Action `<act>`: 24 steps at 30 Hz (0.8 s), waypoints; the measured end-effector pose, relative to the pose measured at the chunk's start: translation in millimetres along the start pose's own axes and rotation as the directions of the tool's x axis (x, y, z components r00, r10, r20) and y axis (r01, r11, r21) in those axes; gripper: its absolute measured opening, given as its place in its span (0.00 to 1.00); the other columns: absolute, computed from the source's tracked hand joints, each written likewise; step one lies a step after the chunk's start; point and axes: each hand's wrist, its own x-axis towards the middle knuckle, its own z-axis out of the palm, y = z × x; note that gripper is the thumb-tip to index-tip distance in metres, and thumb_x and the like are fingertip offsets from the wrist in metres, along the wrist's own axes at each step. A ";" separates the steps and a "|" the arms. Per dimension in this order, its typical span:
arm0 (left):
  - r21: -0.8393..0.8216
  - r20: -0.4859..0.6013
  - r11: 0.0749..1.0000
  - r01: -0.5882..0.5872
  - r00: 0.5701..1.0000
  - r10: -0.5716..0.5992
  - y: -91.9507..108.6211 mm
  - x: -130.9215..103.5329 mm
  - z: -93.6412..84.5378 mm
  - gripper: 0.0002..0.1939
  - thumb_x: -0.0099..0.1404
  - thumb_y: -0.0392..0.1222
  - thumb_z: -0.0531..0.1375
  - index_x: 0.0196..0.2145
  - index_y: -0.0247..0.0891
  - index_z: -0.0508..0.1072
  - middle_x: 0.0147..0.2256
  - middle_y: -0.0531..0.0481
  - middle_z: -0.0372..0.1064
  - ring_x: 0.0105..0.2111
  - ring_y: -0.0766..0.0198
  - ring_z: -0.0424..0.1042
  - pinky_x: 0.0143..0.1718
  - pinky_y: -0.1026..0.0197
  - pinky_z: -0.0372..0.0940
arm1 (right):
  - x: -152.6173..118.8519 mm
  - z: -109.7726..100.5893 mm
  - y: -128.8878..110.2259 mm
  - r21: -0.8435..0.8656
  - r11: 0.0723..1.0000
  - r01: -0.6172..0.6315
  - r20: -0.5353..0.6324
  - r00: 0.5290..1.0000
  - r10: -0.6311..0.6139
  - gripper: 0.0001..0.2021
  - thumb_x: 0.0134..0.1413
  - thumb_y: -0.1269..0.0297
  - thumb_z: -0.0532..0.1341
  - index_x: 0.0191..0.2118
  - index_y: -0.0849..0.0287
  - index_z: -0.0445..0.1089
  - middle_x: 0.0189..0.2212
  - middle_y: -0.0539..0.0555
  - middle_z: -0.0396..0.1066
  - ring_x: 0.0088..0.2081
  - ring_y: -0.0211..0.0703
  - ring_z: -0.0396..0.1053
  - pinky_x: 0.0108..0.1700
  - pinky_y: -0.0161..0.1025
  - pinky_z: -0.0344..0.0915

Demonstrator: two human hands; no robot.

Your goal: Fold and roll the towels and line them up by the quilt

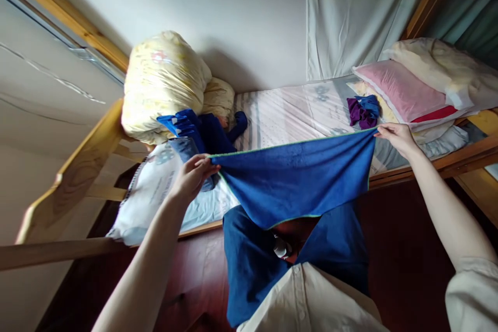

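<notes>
A blue towel (295, 179) with a green edge hangs spread out above my knees. My left hand (194, 176) pinches its upper left corner, and my right hand (395, 137) pinches the upper right one. Between the two hands the top edge is stretched nearly straight, while the lower part droops in folds. Beyond my left hand, folded blue cloths (190, 127) and a rolled grey-blue cloth (182, 149) lie on the bed. Near my right hand, a crumpled purple cloth (361, 114) rests beside a crumpled blue cloth (369, 105).
The bed (288, 114) runs along the wall. A large yellow bundle (163, 83) and a white pillow (150, 192) are at its left end. Pink pillow (404, 88) and bedding lie at the right. A wooden bed rail (73, 181) stands at left; a curtain (346, 21) hangs behind.
</notes>
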 end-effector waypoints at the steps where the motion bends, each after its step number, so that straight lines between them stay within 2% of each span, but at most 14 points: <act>1: -0.002 -0.008 0.999 -0.034 0.999 0.034 1.0 18.2 4.8 0.24 0.50 0.52 0.77 0.35 0.38 0.70 0.26 0.55 0.71 0.28 0.67 0.75 0.37 0.62 0.75 | 13.6 6.6 8.5 -0.009 0.999 0.047 -0.039 0.998 -0.047 0.18 0.52 0.45 0.74 0.33 0.56 0.77 0.26 0.53 0.76 0.31 0.48 0.79 0.39 0.49 0.81; 5: -0.012 -0.033 0.975 -0.222 0.975 0.222 8.9 77.0 17.7 0.17 0.61 0.47 0.70 0.35 0.39 0.65 0.27 0.57 0.67 0.31 0.67 0.76 0.46 0.56 0.75 | 52.3 22.5 29.3 -0.077 0.988 0.132 -0.172 0.975 -0.144 0.16 0.60 0.48 0.68 0.40 0.56 0.78 0.37 0.57 0.80 0.42 0.51 0.81 0.51 0.50 0.79; 7: -0.024 -0.052 0.953 -0.304 0.952 0.302 7.8 94.0 19.4 0.16 0.62 0.47 0.69 0.36 0.40 0.64 0.28 0.58 0.67 0.33 0.67 0.76 0.48 0.54 0.75 | 57.7 26.4 35.3 -0.096 0.984 0.151 -0.196 0.966 -0.168 0.15 0.62 0.48 0.66 0.43 0.56 0.78 0.44 0.58 0.80 0.47 0.51 0.80 0.54 0.50 0.77; 9: -0.022 -0.083 0.934 -0.356 0.932 0.353 -1.6 102.4 18.7 0.16 0.62 0.46 0.68 0.36 0.40 0.64 0.30 0.57 0.68 0.35 0.67 0.76 0.50 0.53 0.74 | 53.0 30.3 43.6 -0.123 0.979 0.160 -0.186 0.966 -0.181 0.15 0.63 0.49 0.65 0.44 0.55 0.78 0.48 0.59 0.80 0.50 0.51 0.79 0.56 0.48 0.76; 11: 0.001 -0.115 0.928 -0.373 0.921 0.371 -20.3 103.6 16.6 0.15 0.61 0.45 0.67 0.36 0.39 0.64 0.32 0.55 0.70 0.36 0.67 0.75 0.51 0.54 0.73 | 40.1 35.7 57.9 -0.168 0.973 0.155 -0.154 0.971 -0.182 0.14 0.65 0.50 0.63 0.44 0.55 0.79 0.49 0.59 0.80 0.51 0.50 0.78 0.57 0.47 0.75; 13: 0.069 -0.115 0.938 -0.339 0.932 0.345 -47.2 99.7 13.7 0.12 0.62 0.44 0.65 0.36 0.39 0.65 0.34 0.54 0.71 0.38 0.67 0.74 0.52 0.54 0.72 | 21.6 43.4 79.7 -0.219 0.966 0.134 -0.113 0.980 -0.161 0.14 0.65 0.52 0.62 0.43 0.55 0.79 0.48 0.60 0.80 0.51 0.49 0.78 0.56 0.46 0.75; 16: 0.328 -0.031 0.928 -0.175 0.980 0.196 -95.6 87.6 8.9 0.05 0.64 0.40 0.60 0.36 0.37 0.68 0.34 0.51 0.74 0.39 0.64 0.74 0.52 0.56 0.71 | -10.2 58.7 121.1 -0.292 0.954 0.071 -0.027 0.996 -0.082 0.11 0.64 0.58 0.62 0.41 0.58 0.80 0.45 0.60 0.81 0.48 0.49 0.79 0.55 0.46 0.74; 18: 0.580 0.041 0.811 -0.072 0.997 0.058 -127.9 77.3 7.0 0.05 0.63 0.38 0.57 0.36 0.37 0.72 0.34 0.49 0.76 0.40 0.61 0.74 0.50 0.57 0.70 | -31.2 69.7 147.3 -0.364 0.931 0.014 0.056 0.998 0.007 0.10 0.62 0.63 0.62 0.39 0.59 0.80 0.43 0.61 0.82 0.47 0.49 0.79 0.55 0.46 0.74; 20: 0.781 0.113 0.622 -0.049 0.992 -0.063 -156.8 66.3 6.8 0.08 0.63 0.36 0.55 0.36 0.37 0.74 0.35 0.46 0.77 0.41 0.58 0.76 0.49 0.57 0.70 | -50.2 79.5 166.8 -0.468 0.883 -0.039 0.159 0.979 0.127 0.09 0.59 0.68 0.61 0.37 0.60 0.81 0.41 0.61 0.82 0.46 0.50 0.79 0.55 0.47 0.74; 22: 0.882 0.209 0.453 -0.126 0.968 -0.139 -180.2 55.5 8.1 0.10 0.64 0.34 0.53 0.34 0.37 0.75 0.38 0.43 0.78 0.44 0.55 0.76 0.51 0.56 0.69 | -66.3 87.0 177.8 -0.590 0.806 -0.055 0.262 0.931 0.255 0.11 0.59 0.72 0.60 0.36 0.59 0.82 0.42 0.61 0.82 0.47 0.50 0.78 0.54 0.45 0.73; 24: 0.914 0.316 0.323 -0.246 0.930 -0.187 -197.0 46.0 10.2 0.11 0.65 0.33 0.54 0.34 0.37 0.76 0.44 0.39 0.78 0.48 0.53 0.76 0.54 0.55 0.68 | -78.6 92.1 182.1 -0.700 0.713 -0.035 0.329 0.871 0.365 0.13 0.59 0.74 0.59 0.36 0.58 0.82 0.44 0.60 0.82 0.49 0.50 0.76 0.54 0.43 0.72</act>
